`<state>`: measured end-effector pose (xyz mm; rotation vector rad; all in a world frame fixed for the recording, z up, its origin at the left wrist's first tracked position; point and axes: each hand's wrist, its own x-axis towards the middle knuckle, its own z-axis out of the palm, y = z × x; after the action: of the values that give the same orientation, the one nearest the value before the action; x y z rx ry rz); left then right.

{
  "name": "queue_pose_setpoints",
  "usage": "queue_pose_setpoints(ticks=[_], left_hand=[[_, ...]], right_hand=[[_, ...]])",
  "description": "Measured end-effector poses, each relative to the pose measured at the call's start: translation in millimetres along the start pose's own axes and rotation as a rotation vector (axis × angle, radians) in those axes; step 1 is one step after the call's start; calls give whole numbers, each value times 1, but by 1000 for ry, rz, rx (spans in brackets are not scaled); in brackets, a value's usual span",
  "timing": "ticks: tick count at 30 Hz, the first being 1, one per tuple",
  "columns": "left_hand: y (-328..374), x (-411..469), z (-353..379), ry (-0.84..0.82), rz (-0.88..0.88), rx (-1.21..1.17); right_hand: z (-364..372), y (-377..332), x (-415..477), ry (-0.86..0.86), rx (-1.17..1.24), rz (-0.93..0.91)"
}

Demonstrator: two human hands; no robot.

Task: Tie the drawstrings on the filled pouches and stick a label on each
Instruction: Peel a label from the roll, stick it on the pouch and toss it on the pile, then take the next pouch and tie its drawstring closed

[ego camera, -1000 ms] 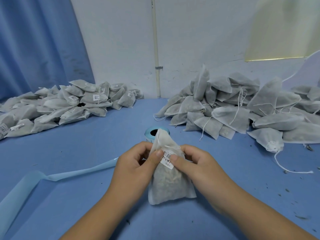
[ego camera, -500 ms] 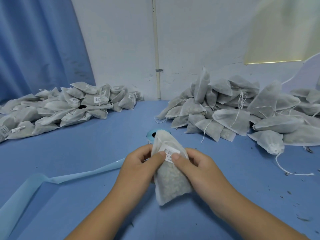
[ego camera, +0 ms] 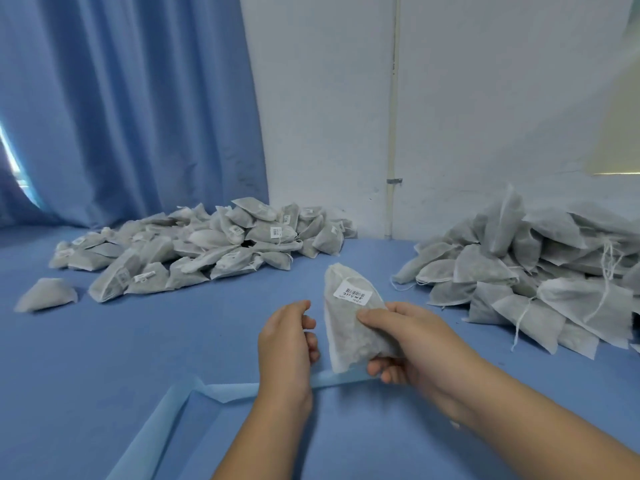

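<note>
1. Head view, looking down on a blue worktop [ego camera: 138, 341]. One filled pouch [ego camera: 349, 327] is held upright at approx 5 o'clock, neck up & gathered tight. Can't tell if its bottom edge touches the worktop.
2. A white barcode label [ego camera: 352, 292] sits flat on the pouch's upper face, toward 12 o'clock, just above the thumb.
3. Right hand [ego camera: 412, 344], at 4 o'clock: the grip is clamped round the pouch's lower half, w/ the thumb across the front & fingers curled under the bottom corner.
4. Left hand [ego camera: 285, 344], at 7 o'clock: the grip is released, w/ fingers loosely curled & nothing in them. It is just beside the pouch's left edge, w/ a thin gap between.
5. Step, as a judgement: this pouch looks done, i.e. tied & labelled, so it is due for setting aside.
6. Likely next move: carry it to the labelled heap [ego camera: 207, 251] at 9–10 o'clock, well apart from the hands. That needs only a light one-handed hold.
7. After that: take a fresh pouch from the unlabelled heap [ego camera: 540, 271] at 3 o'clock, where loose strings trail. Both hands are needed for the knot.
8. A pale-blue backing strip [ego camera: 194, 403] runs from 7 o'clock under both hands. No label roll is in view, so it would have to be found first.
</note>
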<state>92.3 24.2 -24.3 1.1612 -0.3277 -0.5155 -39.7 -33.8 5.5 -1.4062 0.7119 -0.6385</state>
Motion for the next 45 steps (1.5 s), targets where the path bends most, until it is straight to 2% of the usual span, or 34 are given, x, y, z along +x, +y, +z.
queue_pose_setpoints(ticks=[4,8,13,17,22,31,33,39,42,45], left_hand=[[3,17,-7,91,26,-93],[4,26,-11,157,36,-113],[2,30,-12,175,56,-76],[-1,27,-10,128,119,-16],[-5,16,1,25,197,84],[-15,-35,28,-262,319,250],[-23,-48,36,-328,337,276],[-51,-80,107,-480,357,391],[-73,-96,133,-504,328,456],[-97,-112,139,-548,379,655]], right_hand=[[29,-7,46,57,67,43],[66,-24,91,38,92,101],[98,-81,143,32,420,-242],[97,-71,147,48,425,-166],[59,-40,112,30,283,-104],[-57,-8,1,26,304,-122],[-79,4,-18,70,316,-112],[-136,37,-41,345,411,-78],[-155,41,-41,447,348,-76],[-173,46,-37,542,236,-74]])
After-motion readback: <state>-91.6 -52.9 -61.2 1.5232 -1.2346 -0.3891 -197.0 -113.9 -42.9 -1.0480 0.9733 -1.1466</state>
